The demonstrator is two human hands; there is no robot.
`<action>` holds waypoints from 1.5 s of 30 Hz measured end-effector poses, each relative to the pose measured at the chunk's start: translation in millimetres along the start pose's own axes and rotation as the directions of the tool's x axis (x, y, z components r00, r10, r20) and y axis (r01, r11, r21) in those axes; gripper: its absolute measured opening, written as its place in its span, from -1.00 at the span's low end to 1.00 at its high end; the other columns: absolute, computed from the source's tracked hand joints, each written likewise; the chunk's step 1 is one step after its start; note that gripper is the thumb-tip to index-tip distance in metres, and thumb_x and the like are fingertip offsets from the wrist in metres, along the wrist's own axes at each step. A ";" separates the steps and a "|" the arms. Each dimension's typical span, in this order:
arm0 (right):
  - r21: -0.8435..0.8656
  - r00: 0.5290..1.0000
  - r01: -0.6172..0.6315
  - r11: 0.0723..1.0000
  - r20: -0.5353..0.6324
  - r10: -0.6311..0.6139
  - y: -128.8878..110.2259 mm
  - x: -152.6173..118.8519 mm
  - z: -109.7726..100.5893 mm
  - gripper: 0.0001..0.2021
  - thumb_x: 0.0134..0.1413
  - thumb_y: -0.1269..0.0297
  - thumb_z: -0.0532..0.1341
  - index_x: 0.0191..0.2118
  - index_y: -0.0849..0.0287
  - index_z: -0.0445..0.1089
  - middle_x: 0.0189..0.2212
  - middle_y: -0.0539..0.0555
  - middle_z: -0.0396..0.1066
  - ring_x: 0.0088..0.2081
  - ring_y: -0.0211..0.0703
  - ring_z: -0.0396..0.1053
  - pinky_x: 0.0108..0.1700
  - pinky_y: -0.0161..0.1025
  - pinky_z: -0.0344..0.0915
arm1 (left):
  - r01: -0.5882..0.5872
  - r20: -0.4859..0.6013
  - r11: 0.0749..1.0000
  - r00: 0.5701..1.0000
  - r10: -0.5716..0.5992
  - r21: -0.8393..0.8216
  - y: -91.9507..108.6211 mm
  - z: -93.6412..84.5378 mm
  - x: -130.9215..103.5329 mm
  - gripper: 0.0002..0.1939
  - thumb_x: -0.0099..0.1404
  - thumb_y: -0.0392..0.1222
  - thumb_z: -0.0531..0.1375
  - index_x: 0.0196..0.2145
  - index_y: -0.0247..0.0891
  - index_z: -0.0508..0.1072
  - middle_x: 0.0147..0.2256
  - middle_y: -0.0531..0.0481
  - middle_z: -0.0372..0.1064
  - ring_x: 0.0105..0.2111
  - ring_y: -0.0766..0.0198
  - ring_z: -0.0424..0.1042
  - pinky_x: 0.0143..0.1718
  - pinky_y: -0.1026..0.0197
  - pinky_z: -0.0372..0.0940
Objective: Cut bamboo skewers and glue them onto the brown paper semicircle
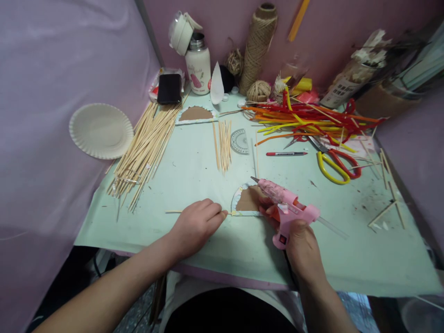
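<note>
My left hand (199,225) is closed on a thin wooden stick (173,212), with its fingertips near the left corner of a half-round cardboard piece (248,200) edged in pale blue and white. My right hand (301,240) wraps round a pink glue gun (291,208). The gun's dark nozzle points up and left above the cardboard piece, and a clear glue stick juts from its rear. The gun and my right fingers cover the right part of the cardboard.
Stick bundles (147,148), a second half-round piece (196,114) and a protractor (240,141) lie ahead. Scissors (333,167), a pen (286,154) and pipe cleaners (312,121) are right. A bottle (198,67) and twine cone (258,48) stand behind; a paper plate (101,131) is left.
</note>
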State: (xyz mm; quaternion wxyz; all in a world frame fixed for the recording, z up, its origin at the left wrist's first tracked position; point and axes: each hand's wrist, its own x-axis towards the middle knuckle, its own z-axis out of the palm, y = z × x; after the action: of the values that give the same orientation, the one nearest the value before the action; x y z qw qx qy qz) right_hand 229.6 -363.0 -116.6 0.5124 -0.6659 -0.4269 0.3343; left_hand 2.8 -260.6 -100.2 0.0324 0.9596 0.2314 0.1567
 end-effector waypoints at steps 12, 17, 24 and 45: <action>0.036 0.995 -0.071 0.997 0.067 0.069 0.3 -1.4 -1.1 -0.42 0.26 -0.17 -0.10 -0.15 0.16 0.51 -0.29 0.18 0.55 -0.29 0.00 0.52 -0.26 -0.14 0.45 | -0.003 0.002 1.000 1.000 0.003 -0.020 -0.6 1.1 -1.3 -0.82 0.39 -0.31 0.05 -0.20 -0.33 0.46 -0.37 -0.03 0.39 -0.37 0.23 0.29 -0.38 0.19 0.21; 0.059 0.997 -0.064 0.996 0.035 0.062 1.8 -0.6 0.2 -0.40 0.23 -0.21 -0.08 -0.12 0.18 0.49 -0.28 0.19 0.54 -0.25 0.01 0.51 -0.21 -0.11 0.45 | 0.000 0.010 1.000 1.000 0.000 -0.019 -0.9 1.6 -1.6 -0.81 0.40 -0.30 0.04 -0.20 -0.33 0.46 -0.37 -0.03 0.39 -0.37 0.22 0.29 -0.38 0.19 0.21; 0.152 0.997 -0.077 0.985 -0.002 0.078 1.2 -2.8 1.0 -0.40 0.17 -0.27 -0.04 -0.16 0.13 0.49 -0.21 0.21 0.54 -0.16 0.11 0.50 -0.19 -0.04 0.46 | 0.015 0.003 1.000 1.000 -0.015 -0.024 0.6 -0.7 -1.0 -0.80 0.41 -0.30 0.04 -0.22 -0.32 0.47 -0.37 -0.03 0.40 -0.37 0.24 0.31 -0.37 0.20 0.23; 0.472 0.929 -0.070 0.879 -0.290 0.229 -4.9 9.0 -32.9 -0.38 0.10 -0.32 0.00 -0.41 0.19 0.46 -0.20 0.20 0.43 -0.03 0.16 0.45 -0.08 0.03 0.48 | 0.052 -0.026 0.999 0.998 -0.052 -0.010 0.8 1.6 -1.3 -0.80 0.40 -0.28 0.04 -0.25 -0.27 0.47 -0.38 0.01 0.42 -0.37 0.27 0.32 -0.37 0.22 0.19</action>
State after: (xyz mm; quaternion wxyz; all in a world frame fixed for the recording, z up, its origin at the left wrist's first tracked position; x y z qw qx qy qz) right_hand 261.2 -367.3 -103.6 0.6912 -0.6062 -0.1894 0.3448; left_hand 2.5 -261.9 -102.0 0.0380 0.9510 0.2559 0.1694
